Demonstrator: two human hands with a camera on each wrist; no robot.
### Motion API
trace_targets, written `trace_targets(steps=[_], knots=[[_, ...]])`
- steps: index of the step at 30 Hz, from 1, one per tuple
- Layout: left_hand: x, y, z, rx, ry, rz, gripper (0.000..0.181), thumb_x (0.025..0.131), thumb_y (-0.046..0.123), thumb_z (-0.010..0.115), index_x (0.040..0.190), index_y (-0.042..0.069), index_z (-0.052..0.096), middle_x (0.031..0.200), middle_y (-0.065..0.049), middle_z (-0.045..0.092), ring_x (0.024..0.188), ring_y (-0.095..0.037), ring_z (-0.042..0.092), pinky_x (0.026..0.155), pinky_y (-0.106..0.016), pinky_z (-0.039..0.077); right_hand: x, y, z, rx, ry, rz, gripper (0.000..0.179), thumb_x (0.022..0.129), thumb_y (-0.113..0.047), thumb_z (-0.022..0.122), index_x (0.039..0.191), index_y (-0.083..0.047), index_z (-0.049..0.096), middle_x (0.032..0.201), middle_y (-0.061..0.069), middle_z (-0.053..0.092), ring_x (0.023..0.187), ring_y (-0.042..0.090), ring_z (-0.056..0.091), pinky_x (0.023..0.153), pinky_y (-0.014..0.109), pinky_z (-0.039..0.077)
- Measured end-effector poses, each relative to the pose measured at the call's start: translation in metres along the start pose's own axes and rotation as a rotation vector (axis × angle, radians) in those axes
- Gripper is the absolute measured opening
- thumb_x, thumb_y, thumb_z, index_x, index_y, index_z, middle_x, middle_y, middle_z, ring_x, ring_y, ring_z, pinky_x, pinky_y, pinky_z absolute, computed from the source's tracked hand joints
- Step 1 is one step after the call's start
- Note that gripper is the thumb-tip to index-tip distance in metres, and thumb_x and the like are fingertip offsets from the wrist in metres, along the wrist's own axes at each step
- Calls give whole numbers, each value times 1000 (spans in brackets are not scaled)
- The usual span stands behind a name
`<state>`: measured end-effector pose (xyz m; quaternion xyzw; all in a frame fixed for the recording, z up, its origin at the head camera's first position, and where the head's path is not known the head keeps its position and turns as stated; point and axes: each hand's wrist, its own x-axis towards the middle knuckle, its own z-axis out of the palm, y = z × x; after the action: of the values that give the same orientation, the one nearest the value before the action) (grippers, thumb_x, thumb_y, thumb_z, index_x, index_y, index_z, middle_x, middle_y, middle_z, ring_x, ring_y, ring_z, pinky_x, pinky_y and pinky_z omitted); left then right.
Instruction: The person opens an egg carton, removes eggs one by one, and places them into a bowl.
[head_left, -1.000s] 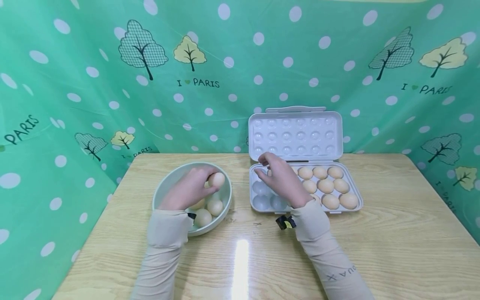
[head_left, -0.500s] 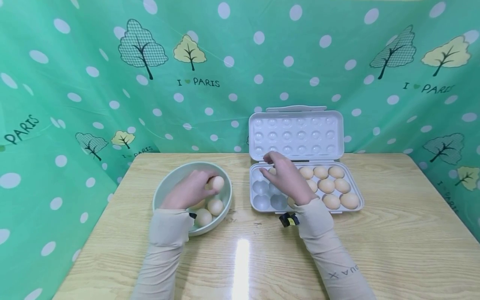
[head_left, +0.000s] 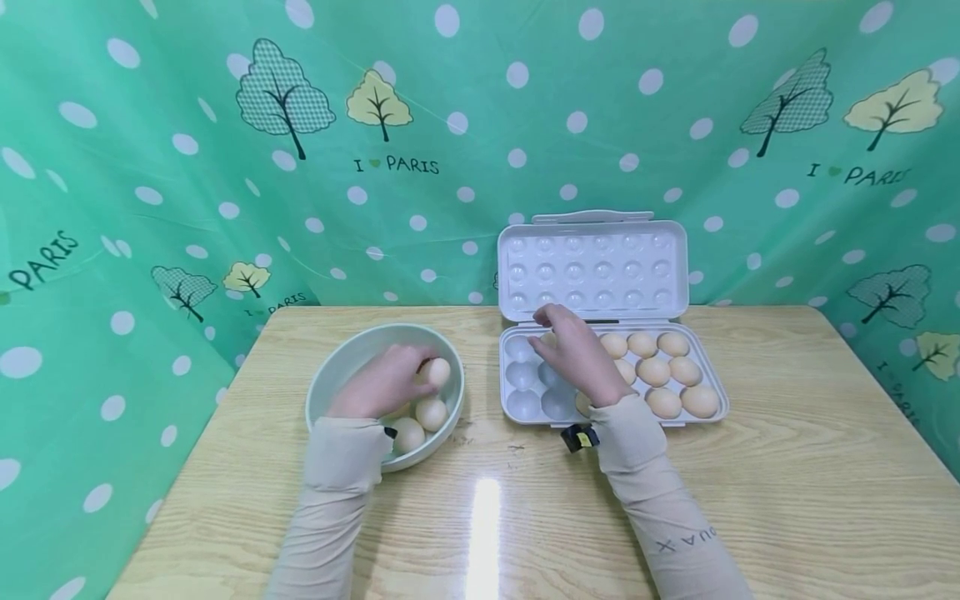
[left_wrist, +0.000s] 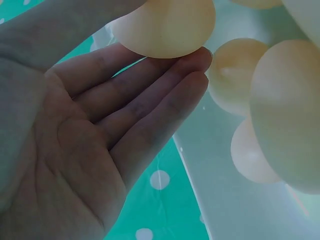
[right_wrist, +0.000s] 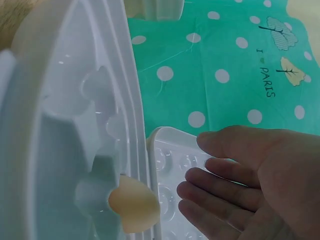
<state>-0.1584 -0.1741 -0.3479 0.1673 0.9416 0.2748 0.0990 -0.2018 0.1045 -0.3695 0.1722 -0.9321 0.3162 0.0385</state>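
Observation:
Inside the pale green bowl (head_left: pixel 337 367), my left hand (head_left: pixel 386 382) pinches an egg (head_left: pixel 437 372) between thumb and fingertips. The left wrist view shows this held egg (left_wrist: pixel 167 27) up against the fingers, with several other eggs in the bowl beside it. My right hand (head_left: pixel 581 354) hovers over the white egg box (head_left: pixel 522 406), its fingers loosely spread around nothing. Eggs fill the right part of the box, while bare cups show at its left. One egg (right_wrist: pixel 135 204) sits in a cup close to the right fingertips; others are hidden under the hand.
The box's dimpled lid (head_left: pixel 592 271) stands upright behind it. Both containers rest on a wooden table (head_left: pixel 810 500). A green dotted cloth (head_left: pixel 420 200) hangs along the back and left sides. Bowl and box stand a short gap apart.
My left hand has shifted slightly toward me and right with the egg between its fingers. My right hand has drifted a little to the right over the box, uncovering more cups.

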Motion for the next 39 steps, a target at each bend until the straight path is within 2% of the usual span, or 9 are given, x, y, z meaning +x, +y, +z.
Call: trace_targets(steps=[4, 12, 14, 18, 20, 27, 32, 36, 39], knots=[[1, 1, 2, 6, -18, -17, 19, 89, 13, 73, 106, 19, 67, 92, 3, 66, 86, -14, 59, 86, -34, 50, 1, 3, 1, -5, 7, 6, 35, 92, -13, 69, 122, 3, 59, 122, 20, 63, 118, 34, 59, 103, 45, 49], [3, 1, 4, 44, -18, -3, 14, 91, 16, 71, 104, 18, 66, 90, 2, 65, 84, -14, 58, 85, -34, 51, 2, 8, 4, -24, 1, 26, 36, 92, -12, 69, 122, 4, 60, 122, 20, 63, 116, 34, 60, 103, 45, 50], [3, 1, 4, 44, -24, -16, 10, 92, 18, 70, 101, 18, 66, 88, 2, 64, 82, -14, 57, 84, -34, 51, 3, 9, 4, -27, -1, 29, 36, 92, -12, 69, 122, 5, 60, 122, 21, 63, 116, 34, 60, 103, 45, 50], [1, 1, 6, -2, -56, -82, 4, 94, 21, 68, 95, 19, 64, 81, 1, 63, 78, -14, 57, 82, -33, 49, 2, 11, 6, -30, -4, 35, 36, 92, -10, 68, 123, 5, 59, 124, 22, 62, 118, 36, 59, 104, 47, 48], [1, 1, 7, -10, -67, -98, 6, 95, 22, 67, 91, 18, 63, 76, 0, 61, 74, -14, 55, 78, -31, 48, 2, 12, 7, -26, -8, 43, 35, 92, -10, 68, 123, 5, 59, 125, 22, 61, 118, 36, 58, 105, 47, 47], [6, -1, 7, 89, -71, -11, 12, 95, 19, 65, 87, 11, 62, 66, 2, 46, 61, -13, 44, 59, -28, 40, 1, 16, 9, -24, -21, 43, 33, 92, -8, 66, 122, 4, 60, 126, 21, 61, 118, 35, 58, 105, 47, 47], [6, -2, 8, 87, -85, -39, 13, 96, 21, 65, 87, 12, 63, 66, 2, 46, 63, -13, 44, 61, -28, 39, 1, 21, 11, -76, -15, -5, 29, 90, -6, 67, 117, 6, 63, 118, 21, 62, 111, 36, 60, 99, 47, 51], [5, -2, 9, 92, -85, -40, 14, 97, 22, 64, 87, 13, 64, 66, 2, 48, 63, -13, 45, 62, -28, 40, 0, 25, 13, -141, -11, -57, 25, 89, -4, 68, 111, 6, 65, 111, 21, 62, 107, 38, 58, 93, 47, 53], [5, -2, 9, 91, -86, -38, 15, 97, 22, 64, 85, 13, 63, 66, 1, 48, 63, -13, 45, 62, -28, 40, 0, 26, 15, -150, -10, -64, 23, 89, -3, 69, 109, 5, 66, 109, 21, 62, 107, 38, 57, 92, 47, 53]])
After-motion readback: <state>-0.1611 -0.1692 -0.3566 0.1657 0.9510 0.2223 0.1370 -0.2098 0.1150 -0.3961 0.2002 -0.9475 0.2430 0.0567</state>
